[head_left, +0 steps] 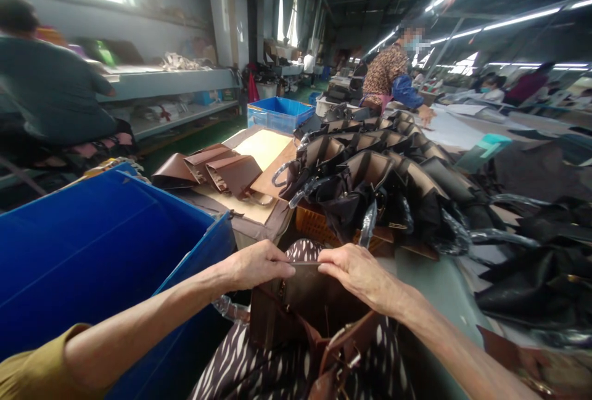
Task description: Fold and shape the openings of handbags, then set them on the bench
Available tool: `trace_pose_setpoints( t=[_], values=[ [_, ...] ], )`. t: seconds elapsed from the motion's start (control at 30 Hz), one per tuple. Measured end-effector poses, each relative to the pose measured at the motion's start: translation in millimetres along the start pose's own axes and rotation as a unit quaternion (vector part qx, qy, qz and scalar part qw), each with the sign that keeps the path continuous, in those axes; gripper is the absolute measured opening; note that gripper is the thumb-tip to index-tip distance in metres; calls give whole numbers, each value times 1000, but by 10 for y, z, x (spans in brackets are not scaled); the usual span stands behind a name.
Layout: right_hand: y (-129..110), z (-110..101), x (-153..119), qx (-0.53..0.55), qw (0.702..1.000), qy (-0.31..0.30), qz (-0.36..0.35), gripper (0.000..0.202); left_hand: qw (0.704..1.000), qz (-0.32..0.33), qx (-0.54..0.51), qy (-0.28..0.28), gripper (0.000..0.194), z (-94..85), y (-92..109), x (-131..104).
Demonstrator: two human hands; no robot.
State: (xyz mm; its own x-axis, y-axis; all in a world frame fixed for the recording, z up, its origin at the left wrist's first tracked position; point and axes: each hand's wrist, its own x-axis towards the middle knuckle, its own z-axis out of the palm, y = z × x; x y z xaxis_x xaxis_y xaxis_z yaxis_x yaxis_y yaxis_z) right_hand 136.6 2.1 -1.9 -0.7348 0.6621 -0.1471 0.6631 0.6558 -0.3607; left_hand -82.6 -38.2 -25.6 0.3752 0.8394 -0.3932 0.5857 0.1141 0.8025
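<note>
Two hands [305,267] hold a brown bag [319,295] beside a blue bin [106,233]

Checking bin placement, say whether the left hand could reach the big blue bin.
Probably yes: the left hand grips the brown bag, but the big blue bin is beside that arm, nothing visibly between.

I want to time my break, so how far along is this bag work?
The black bags in the pile look assembled, with plastic-wrapped handles. In hand is a brown bag, its edge pinched by the left hand and right hand. The brown pieces beyond the large blue bin may be waiting, though I can't tell for sure.
</note>
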Motion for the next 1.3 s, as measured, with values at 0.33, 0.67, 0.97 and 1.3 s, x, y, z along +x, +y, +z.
trace_pose_setpoints(
  t=[0.33, 0.67, 0.97, 1.3],
  values=[
    [3, 16, 42, -31, 999, -6, 11, 27, 993, 41, 87, 66, 30, 78, 8, -31],
    [-261, 6, 202, 66, 996, -44, -41, 18, 977, 107, 144, 115, 32, 181, -27, -29],
    [-299, 98, 266, 64, 997, -13, -27, 20, 989, 70, -62, -111, 33, -236, 0, -244],
    [-320, 86, 240, 52, 998, -14, -31, 22, 998, 40, -38, 6, 31, -15, -69, -218]
  ],
)
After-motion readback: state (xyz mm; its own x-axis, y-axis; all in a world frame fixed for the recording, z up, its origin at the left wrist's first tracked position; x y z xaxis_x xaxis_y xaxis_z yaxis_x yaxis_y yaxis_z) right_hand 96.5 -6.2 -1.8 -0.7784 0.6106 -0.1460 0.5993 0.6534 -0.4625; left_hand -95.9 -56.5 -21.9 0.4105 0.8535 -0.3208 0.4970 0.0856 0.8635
